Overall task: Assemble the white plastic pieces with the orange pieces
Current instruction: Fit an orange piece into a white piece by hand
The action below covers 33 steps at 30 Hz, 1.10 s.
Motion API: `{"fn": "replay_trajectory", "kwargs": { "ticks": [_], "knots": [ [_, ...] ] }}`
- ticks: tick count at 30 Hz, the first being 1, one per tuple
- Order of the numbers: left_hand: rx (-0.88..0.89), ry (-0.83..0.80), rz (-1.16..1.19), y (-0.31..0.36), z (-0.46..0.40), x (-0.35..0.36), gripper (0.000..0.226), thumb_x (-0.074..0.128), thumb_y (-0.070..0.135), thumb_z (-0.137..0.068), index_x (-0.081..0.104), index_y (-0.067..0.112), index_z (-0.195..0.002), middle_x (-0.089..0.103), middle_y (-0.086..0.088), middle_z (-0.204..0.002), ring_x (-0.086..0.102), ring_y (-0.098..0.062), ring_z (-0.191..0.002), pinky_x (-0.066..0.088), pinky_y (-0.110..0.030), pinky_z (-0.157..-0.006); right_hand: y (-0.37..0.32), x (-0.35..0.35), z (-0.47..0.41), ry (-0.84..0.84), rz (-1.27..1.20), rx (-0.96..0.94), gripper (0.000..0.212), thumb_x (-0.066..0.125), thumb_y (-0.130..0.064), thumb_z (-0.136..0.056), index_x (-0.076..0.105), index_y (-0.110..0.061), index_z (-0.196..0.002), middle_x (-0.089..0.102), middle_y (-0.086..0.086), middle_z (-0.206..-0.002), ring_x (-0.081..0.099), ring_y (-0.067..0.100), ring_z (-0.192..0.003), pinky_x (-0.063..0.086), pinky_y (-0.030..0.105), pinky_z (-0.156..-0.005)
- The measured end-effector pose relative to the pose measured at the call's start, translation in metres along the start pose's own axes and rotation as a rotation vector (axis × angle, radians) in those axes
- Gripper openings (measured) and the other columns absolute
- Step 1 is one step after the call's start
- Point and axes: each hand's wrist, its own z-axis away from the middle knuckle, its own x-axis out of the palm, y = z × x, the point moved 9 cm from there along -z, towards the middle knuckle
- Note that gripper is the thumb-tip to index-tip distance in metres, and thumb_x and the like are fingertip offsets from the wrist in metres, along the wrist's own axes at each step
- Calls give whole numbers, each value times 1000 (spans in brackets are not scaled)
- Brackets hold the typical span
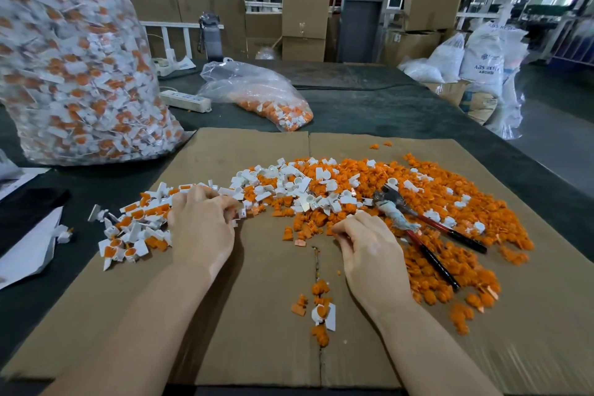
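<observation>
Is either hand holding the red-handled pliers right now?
No, the pliers lie untouched on the orange pieces beside the right hand, while the left hand rests at the white pieces.

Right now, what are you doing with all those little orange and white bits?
A person is fitting orange pieces into white pieces on a cardboard sheet. The left hand pinches a white piece at the finished pile; the right hand curls by the orange heap. Pliers lie unused.

Single head-worn wide-angle view, looking forward and down, close over the cardboard sheet (257,315); warehouse behind
</observation>
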Motion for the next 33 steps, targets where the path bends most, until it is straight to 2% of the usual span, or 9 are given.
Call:
{"fn": "replay_trajectory", "kwargs": {
  "ticks": [3,6,8,11,15,18,23,29,33],
  "knots": [
    [20,46,-44,9,2,-1,34,56,20,-92,59,28,-125,43,-2,-129,25,-23,-116,25,-37,-94,3,3,0,-22,20,21,15,71,9,-73,70,-6,-79,63,6,-74,59,26,-72,53,40,-63],
    [196,124,118,30,10,-8,28,62,8,-87,68,17,-113,55,-4,-111,37,-22,-106,30,-28,-84,4,5,0,-45,38,30,18,71,11,-72,70,-5,-80,63,6,-75,60,26,-73,53,41,-64],
    [315,46,258,49,18,-1,24,62,4,-86,71,13,-107,57,2,-97,47,-16,-95,31,-19,-79,4,5,0,-46,41,32,19,70,12,-71,70,-5,-79,63,6,-75,60,26,-73,53,40,-64],
    [378,-147,309,67,27,22,27,60,20,-90,65,22,-117,55,10,-99,45,-4,-89,34,-15,-81,4,5,0,-41,46,28,18,70,11,-71,70,-6,-79,63,6,-74,60,26,-73,52,40,-64],
    [331,-274,362,72,31,39,30,64,27,-87,63,26,-117,59,11,-104,49,-1,-90,36,-10,-79,2,3,0,-29,20,20,16,70,8,-73,69,-7,-79,63,5,-75,60,25,-74,52,39,-64],
    [195,-291,558,69,29,38,26,67,20,-85,64,25,-110,62,16,-92,56,4,-85,37,0,-70,-4,1,1,-20,-46,-33,12,70,3,-76,69,-7,-83,64,4,-79,60,22,-77,53,37,-69],
    [65,-432,861,80,40,44,17,65,20,-87,65,24,-104,72,7,-84,67,-4,-78,51,-21,-77,-16,-2,2,-16,-63,-130,21,77,-10,-74,69,-8,-94,66,3,-84,62,19,-80,53,31,-70],
    [-42,-571,1059,93,44,52,19,52,9,-94,68,17,-102,73,0,-81,69,-7,-72,51,-12,-61,-10,-3,1,57,18,-87,13,73,-3,-77,70,-5,-89,67,7,-78,64,23,-73,56,31,-64],
    [85,-324,730,91,21,39,16,56,14,-93,68,22,-101,67,12,-87,61,-2,-83,40,-4,-68,0,-5,-1,84,-4,11,11,71,-5,-80,73,-4,-91,66,7,-80,63,22,-75,52,29,-68]
  ]
}}
